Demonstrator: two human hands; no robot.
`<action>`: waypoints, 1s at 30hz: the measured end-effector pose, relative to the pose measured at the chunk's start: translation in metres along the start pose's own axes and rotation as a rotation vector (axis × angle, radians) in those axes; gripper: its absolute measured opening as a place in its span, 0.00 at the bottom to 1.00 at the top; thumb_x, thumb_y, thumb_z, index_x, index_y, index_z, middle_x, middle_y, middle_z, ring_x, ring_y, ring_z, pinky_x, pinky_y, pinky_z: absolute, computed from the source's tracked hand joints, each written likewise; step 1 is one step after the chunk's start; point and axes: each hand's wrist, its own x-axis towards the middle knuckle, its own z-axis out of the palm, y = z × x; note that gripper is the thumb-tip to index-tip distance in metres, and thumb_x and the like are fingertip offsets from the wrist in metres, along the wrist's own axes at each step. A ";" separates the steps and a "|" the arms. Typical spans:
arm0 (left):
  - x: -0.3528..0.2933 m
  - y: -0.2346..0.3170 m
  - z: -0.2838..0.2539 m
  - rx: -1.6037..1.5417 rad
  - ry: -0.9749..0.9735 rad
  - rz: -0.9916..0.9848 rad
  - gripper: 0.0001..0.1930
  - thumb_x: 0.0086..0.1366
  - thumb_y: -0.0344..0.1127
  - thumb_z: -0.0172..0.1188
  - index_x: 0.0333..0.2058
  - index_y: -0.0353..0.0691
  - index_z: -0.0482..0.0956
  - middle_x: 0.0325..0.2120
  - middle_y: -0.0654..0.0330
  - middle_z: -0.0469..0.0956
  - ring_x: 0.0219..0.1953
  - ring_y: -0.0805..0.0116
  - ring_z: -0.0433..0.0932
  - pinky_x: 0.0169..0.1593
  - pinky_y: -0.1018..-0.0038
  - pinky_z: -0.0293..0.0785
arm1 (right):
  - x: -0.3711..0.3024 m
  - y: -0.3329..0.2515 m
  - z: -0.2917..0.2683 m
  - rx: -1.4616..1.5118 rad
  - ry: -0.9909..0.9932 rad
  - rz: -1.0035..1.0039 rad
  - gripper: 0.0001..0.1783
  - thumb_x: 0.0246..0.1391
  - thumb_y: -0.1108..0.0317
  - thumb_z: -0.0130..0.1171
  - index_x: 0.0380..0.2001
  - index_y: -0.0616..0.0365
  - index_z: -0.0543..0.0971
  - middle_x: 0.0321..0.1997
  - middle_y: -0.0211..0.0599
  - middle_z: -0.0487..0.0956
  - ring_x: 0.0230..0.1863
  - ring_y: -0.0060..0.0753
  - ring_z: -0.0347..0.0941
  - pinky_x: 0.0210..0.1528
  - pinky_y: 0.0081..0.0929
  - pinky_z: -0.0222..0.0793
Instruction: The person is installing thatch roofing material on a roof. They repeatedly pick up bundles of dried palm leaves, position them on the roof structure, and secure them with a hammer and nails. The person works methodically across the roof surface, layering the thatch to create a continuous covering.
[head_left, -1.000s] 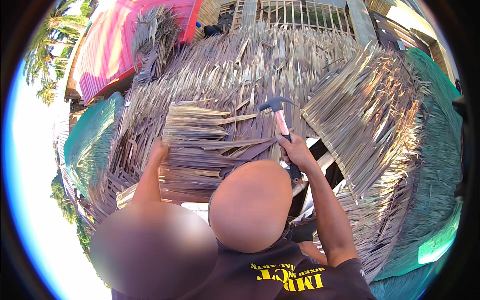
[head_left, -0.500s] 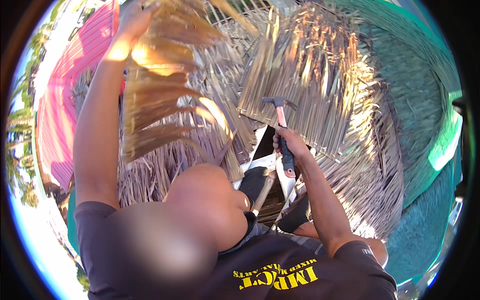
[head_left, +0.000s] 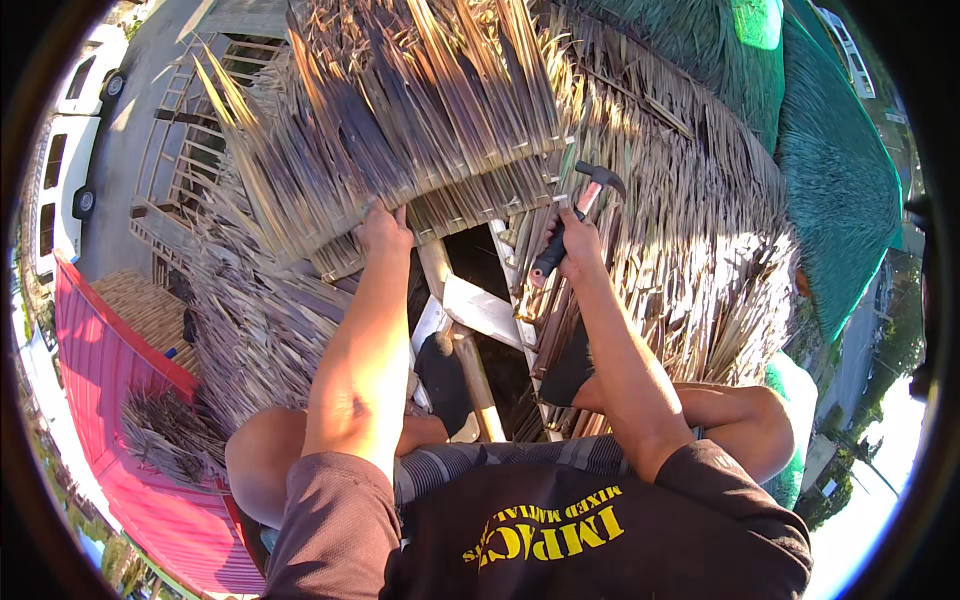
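**Thatched roof: panel edge in left hand, claw hammer in right**

Left hand (head_left: pixel 385 228): closed, fingers folded on the near edge of a palm-thatch panel (head_left: pixel 400 120). Panel lies ahead of the person, over a second thatch layer (head_left: pixel 475 203), near edge slanting up to the right, leaf ends pointing away.

Right hand (head_left: pixel 578 245): closed round the dark handle of a claw hammer (head_left: pixel 590 200), head uppermost, just beside the right end of the panels. Cannot tell whether its fingers also touch the lower layer.

Below both hands: dark opening (head_left: pixel 475 265), crossed by a white board (head_left: pixel 485 310) and a round pole (head_left: pixel 478 385). A dark-covered foot (head_left: pixel 445 375) shows beside the pole.

Risks (judged): panel could slide or skew if the single-handed hold slackens; dry leaf could split if tugged. Hammer could drop through the opening if the grip loosens. Footing on narrow members could slip with a long reach.

Writing: dark T-shirt (head_left: pixel 430 560) carries bold yellow lettering, upside down in this view; wording not transcribed. No label made out on the hammer.
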 end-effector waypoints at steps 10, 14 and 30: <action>0.038 -0.090 -0.120 0.370 0.114 -0.195 0.10 0.72 0.42 0.56 0.45 0.44 0.73 0.38 0.66 0.74 0.41 0.69 0.72 0.43 0.72 0.72 | 0.014 0.050 -0.041 -0.355 -0.127 0.066 0.13 0.66 0.60 0.56 0.31 0.59 0.76 0.24 0.31 0.77 0.22 0.25 0.73 0.26 0.26 0.70; 0.035 -0.073 -0.108 0.371 0.106 -0.186 0.10 0.73 0.41 0.56 0.35 0.43 0.81 0.28 0.67 0.79 0.30 0.72 0.75 0.37 0.74 0.72 | 0.022 0.055 -0.028 -0.428 -0.233 0.135 0.13 0.64 0.61 0.57 0.35 0.62 0.78 0.25 0.32 0.79 0.24 0.25 0.74 0.27 0.25 0.71; -0.064 -0.100 -0.070 1.280 -0.909 1.055 0.10 0.60 0.26 0.64 0.41 0.36 0.82 0.36 0.49 0.81 0.40 0.49 0.81 0.45 0.61 0.75 | 0.087 0.084 -0.010 -0.235 -0.324 0.286 0.16 0.64 0.55 0.56 0.37 0.59 0.77 0.32 0.36 0.81 0.32 0.33 0.80 0.36 0.28 0.76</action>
